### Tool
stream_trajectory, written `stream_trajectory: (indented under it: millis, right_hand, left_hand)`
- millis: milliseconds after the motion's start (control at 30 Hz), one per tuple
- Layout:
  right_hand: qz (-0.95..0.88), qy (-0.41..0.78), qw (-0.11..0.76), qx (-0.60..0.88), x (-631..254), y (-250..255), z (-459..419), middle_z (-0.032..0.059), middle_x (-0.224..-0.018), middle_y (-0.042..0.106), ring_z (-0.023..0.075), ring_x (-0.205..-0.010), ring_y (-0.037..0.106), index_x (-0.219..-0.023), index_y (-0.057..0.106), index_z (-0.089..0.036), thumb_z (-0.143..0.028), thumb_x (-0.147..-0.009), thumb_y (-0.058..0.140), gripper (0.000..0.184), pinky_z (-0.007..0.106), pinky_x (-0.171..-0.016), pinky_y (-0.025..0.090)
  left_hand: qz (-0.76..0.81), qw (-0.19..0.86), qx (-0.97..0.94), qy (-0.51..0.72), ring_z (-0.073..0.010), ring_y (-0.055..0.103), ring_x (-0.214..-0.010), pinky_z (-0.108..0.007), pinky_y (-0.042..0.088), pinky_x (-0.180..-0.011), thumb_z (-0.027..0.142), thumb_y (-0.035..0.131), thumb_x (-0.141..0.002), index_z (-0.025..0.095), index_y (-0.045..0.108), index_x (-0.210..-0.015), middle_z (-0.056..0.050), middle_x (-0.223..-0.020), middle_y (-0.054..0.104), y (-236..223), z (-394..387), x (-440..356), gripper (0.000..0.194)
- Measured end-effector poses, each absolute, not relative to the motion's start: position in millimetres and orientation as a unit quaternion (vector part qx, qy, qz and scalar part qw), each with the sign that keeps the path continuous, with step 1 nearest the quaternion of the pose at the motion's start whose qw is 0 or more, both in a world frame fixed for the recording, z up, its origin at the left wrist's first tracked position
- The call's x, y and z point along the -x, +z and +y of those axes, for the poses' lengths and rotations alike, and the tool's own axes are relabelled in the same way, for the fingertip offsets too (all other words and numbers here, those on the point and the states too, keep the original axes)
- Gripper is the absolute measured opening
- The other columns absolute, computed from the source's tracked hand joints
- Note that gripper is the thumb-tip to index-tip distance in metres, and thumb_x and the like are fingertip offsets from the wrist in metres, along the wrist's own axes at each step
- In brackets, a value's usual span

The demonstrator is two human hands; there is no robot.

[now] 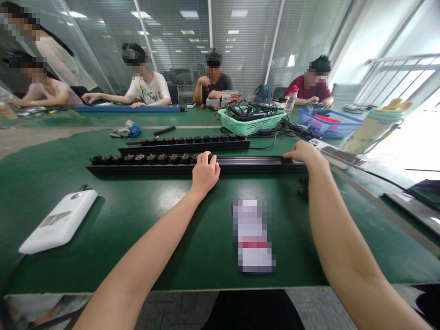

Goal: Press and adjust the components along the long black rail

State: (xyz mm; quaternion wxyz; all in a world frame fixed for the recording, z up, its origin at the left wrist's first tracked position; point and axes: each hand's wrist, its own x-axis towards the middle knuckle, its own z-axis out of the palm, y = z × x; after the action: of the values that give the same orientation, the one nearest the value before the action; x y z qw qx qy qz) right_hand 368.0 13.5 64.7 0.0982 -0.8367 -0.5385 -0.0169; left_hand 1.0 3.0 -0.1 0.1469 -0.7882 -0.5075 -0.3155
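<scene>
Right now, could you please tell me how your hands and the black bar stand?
Left hand on the black bar, by its small cups; right hand on the bar's right end. Blurred packet between the forearms.

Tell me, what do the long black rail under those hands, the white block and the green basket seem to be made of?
The black rail could be dark anodized metal or hard plastic; its straight edges and low sheen leave that open. The white block looks like glossy plastic, with a smooth, light-catching face. The green basket looks like moulded plastic, with an evenly coloured, open lattice.
</scene>
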Motion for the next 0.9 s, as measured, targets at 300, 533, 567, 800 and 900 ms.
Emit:
stream_trajectory:
  millis: [300,533,567,800,900]
  right_hand:
    - [-0.528,-0.013,0.103,0.843,-367,65,13,0.0200,-0.106,0.073,0.0395,-0.111,0.066,-0.107,0.074,-0.017,-0.053,-0.078,0.077,0.047,0.056,-0.101,0.047]
    - [-0.538,-0.031,0.106,0.836,-375,60,18,0.0211,-0.104,0.073,0.0409,-0.109,0.067,-0.101,0.074,-0.017,-0.052,-0.077,0.077,0.043,0.059,-0.100,0.047]
    - [-0.538,-0.037,0.103,0.836,-376,60,19,0.0206,-0.102,0.073,0.0407,-0.108,0.067,-0.100,0.074,-0.017,-0.052,-0.076,0.077,0.042,0.059,-0.099,0.047]
    - [-0.527,-0.043,0.080,0.845,-374,62,16,0.0172,-0.100,0.073,0.0379,-0.110,0.066,-0.098,0.074,-0.018,-0.045,-0.078,0.075,0.034,0.055,-0.100,0.047]
    - [-0.524,-0.032,0.082,0.847,-371,63,15,0.0169,-0.102,0.072,0.0375,-0.112,0.066,-0.100,0.074,-0.018,-0.045,-0.080,0.075,0.034,0.054,-0.103,0.046]
  left_hand:
    - [-0.508,0.148,0.788,-0.314,-0.0333,0.051,-0.130,-0.044,0.059,-0.094,0.028,0.042,-0.101,0.016,0.066,-0.130,-0.019,-0.138,0.056,1,2,-1,0.039]
    - [-0.509,0.146,0.790,-0.310,-0.0333,0.050,-0.130,-0.044,0.057,-0.097,0.028,0.042,-0.102,0.015,0.065,-0.130,-0.019,-0.138,0.055,1,2,-1,0.040]
    - [-0.510,0.146,0.790,-0.308,-0.0334,0.050,-0.130,-0.044,0.057,-0.097,0.028,0.042,-0.102,0.015,0.065,-0.130,-0.019,-0.138,0.055,1,2,-1,0.040]
    - [-0.511,0.164,0.787,-0.304,-0.0332,0.052,-0.128,-0.042,0.059,-0.092,0.028,0.042,-0.101,0.015,0.066,-0.130,-0.019,-0.138,0.056,1,1,-1,0.040]
    - [-0.509,0.164,0.787,-0.308,-0.0331,0.052,-0.128,-0.042,0.059,-0.091,0.028,0.042,-0.101,0.015,0.066,-0.129,-0.019,-0.137,0.057,0,2,-1,0.039]
